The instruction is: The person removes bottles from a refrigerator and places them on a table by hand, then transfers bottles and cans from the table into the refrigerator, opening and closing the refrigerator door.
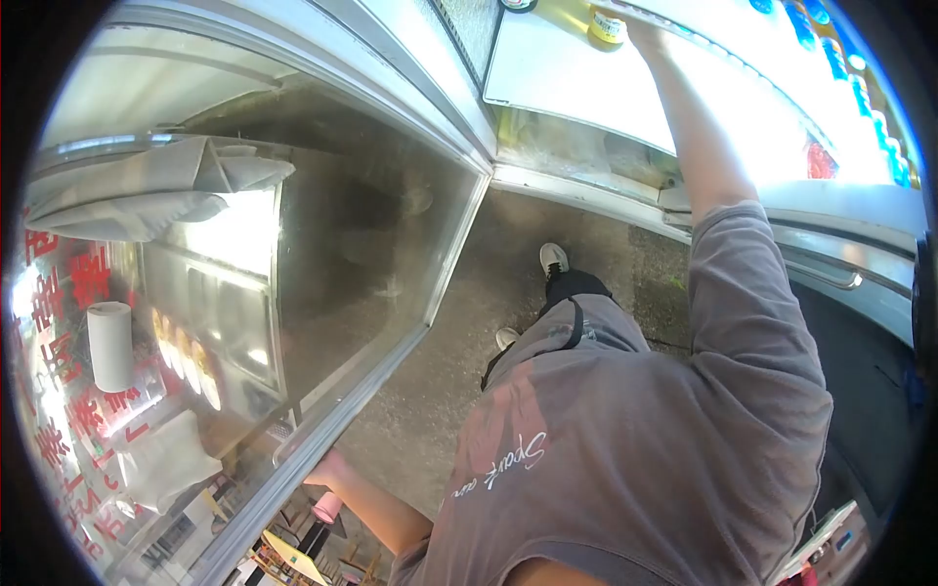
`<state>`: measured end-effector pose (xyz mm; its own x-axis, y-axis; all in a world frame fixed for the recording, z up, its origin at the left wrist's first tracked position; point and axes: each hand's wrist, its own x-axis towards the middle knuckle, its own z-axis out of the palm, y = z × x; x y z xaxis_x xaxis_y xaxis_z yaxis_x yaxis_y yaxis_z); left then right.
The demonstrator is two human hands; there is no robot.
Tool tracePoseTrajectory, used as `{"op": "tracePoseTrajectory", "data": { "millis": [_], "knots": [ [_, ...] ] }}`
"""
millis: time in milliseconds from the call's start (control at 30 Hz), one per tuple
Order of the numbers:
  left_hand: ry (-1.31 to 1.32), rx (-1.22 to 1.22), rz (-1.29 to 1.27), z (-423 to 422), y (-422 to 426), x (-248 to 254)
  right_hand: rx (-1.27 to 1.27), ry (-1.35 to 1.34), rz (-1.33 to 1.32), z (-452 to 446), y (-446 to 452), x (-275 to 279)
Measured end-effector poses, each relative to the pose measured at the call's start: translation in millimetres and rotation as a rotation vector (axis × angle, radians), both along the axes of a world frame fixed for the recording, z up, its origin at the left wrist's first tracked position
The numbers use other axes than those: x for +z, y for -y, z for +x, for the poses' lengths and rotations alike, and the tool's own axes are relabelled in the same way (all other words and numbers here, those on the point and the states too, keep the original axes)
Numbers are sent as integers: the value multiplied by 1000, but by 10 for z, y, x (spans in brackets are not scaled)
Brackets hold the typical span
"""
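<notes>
At the top of the head view, my right hand (640, 26) reaches into a lit glass-door fridge. It is closed against a small bottle (608, 28) with a yellow-and-white label, above a white shelf (576, 83). Glare and the frame's top edge hide part of the fingers. Low on the left, my left hand (330, 469) grips the edge of the open glass door (376, 376) near its handle. The fingertips are partly hidden behind the door frame.
Several blue-and-yellow bottles (831, 59) line the fridge's right side. A metal handle (831, 277) juts out below them. Through the door glass, a white paper roll (110, 347) and grey cloth (166, 186) show. My shoes (554, 258) stand on the concrete floor (410, 400).
</notes>
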<state>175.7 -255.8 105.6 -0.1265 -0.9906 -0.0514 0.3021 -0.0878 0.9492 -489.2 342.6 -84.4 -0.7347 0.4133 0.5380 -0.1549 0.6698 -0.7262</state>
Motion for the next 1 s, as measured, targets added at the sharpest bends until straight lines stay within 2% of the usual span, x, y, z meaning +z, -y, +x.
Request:
{"op": "tracePoseTrajectory", "data": {
  "millis": [167,300,367,433,467,567,633,700,767,800,900,933,1000],
  "knots": [
    [13,-8,11,166,143,-97,-9,-37,-6,171,26,70],
    [21,-182,-51,326,218,-99,-18,-84,7,622,141,118],
    [31,-242,-124,440,330,-171,-2,-69,15,1047,247,-2],
    [19,-320,-135,526,372,-212,58,-2,52,1432,297,-441],
    [12,-359,-141,574,393,-237,127,112,31,1791,417,-420],
    [118,-299,-179,660,437,-349,399,402,24,2934,796,-207],
    [123,-410,-219,829,476,-441,684,771,-202,3774,1078,6],
    [139,-539,-244,872,424,-427,859,797,-182,4259,1212,255],
    [156,-684,-244,900,235,-290,879,803,-91,4617,1319,518],
    [207,-630,-285,839,4,-186,889,805,-47,4779,1358,631],
    [73,-977,-273,1030,56,-429,969,761,-116,5198,1441,919],
    [10,-1105,-240,1110,90,-521,967,836,-158,5354,1479,1113],
    [82,-945,-160,1161,11,-768,1102,892,-239,5605,1498,1218]
  ]
}}
